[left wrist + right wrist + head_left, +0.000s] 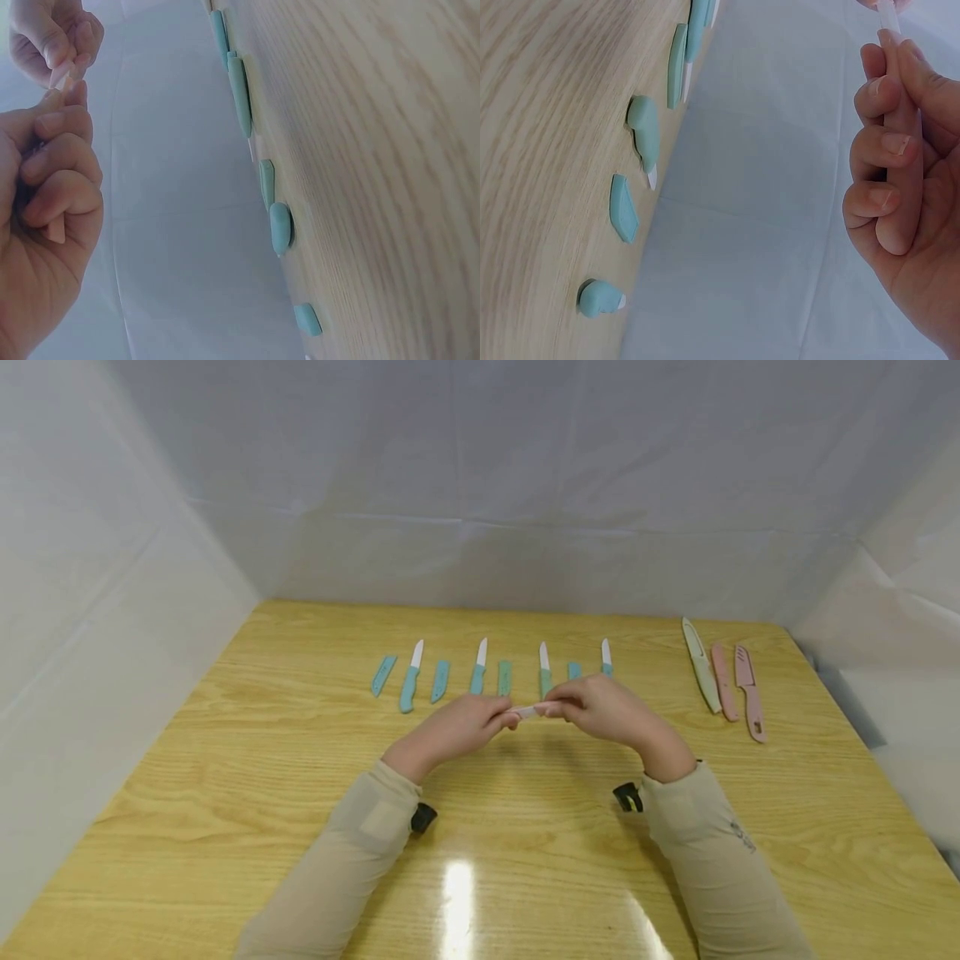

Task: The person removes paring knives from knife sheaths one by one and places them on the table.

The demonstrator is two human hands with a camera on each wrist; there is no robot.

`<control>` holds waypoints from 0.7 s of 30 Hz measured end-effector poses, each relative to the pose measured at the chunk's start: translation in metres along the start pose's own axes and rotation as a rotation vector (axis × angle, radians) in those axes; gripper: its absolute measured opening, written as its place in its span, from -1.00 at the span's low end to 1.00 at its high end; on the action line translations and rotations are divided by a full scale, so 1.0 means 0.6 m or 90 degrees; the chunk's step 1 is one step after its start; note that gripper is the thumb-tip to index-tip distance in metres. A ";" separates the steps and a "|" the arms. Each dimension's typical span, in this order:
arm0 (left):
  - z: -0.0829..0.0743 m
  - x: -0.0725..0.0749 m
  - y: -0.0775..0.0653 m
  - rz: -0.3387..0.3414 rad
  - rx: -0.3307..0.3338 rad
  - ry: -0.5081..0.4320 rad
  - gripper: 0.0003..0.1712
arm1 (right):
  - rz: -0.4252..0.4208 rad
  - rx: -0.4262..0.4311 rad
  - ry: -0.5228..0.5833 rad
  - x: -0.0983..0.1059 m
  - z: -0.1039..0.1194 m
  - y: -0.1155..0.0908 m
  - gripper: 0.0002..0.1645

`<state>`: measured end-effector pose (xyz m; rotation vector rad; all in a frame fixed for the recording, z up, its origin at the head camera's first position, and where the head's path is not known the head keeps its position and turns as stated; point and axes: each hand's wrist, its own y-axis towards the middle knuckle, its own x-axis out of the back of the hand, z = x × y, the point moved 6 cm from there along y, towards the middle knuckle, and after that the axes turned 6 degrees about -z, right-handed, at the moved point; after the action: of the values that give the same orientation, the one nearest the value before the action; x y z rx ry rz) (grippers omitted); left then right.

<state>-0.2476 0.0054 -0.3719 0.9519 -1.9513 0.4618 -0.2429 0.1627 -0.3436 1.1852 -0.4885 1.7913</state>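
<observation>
Above the middle of the table both hands meet at a small pink-handled knife [904,176]. My right hand [606,710] grips its handle, fingers wrapped round it in the right wrist view. Its white blade [527,712] shows as a short stretch between the two hands. In my left hand [463,727] is a pink blade sheath [56,229], held in curled fingers that hide most of it; one end pokes out below them. The blade points towards the left hand, and its tip is hidden there.
Behind the hands, a row alternates blue and green sheaths [384,676] with white-bladed knives [410,681] on the wooden table [300,793]. At the right lie a sheathed pale green knife [702,667], a pink knife [723,683] and a pink sheathed knife [750,693]. White sheeting surrounds the table.
</observation>
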 end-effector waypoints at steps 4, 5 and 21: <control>0.000 0.000 0.000 0.001 0.000 0.002 -0.64 | 0.003 -0.004 0.001 0.001 0.000 0.000 -0.75; -0.001 0.000 0.000 0.001 0.000 0.003 -0.64 | 0.003 -0.004 0.001 0.001 0.000 0.000 -0.75; -0.001 0.001 0.001 0.000 -0.001 0.004 -0.63 | -0.003 0.008 0.002 0.001 -0.002 0.000 -0.77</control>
<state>-0.2478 0.0058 -0.3713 0.9486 -1.9453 0.4625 -0.2433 0.1638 -0.3433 1.1911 -0.4738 1.7938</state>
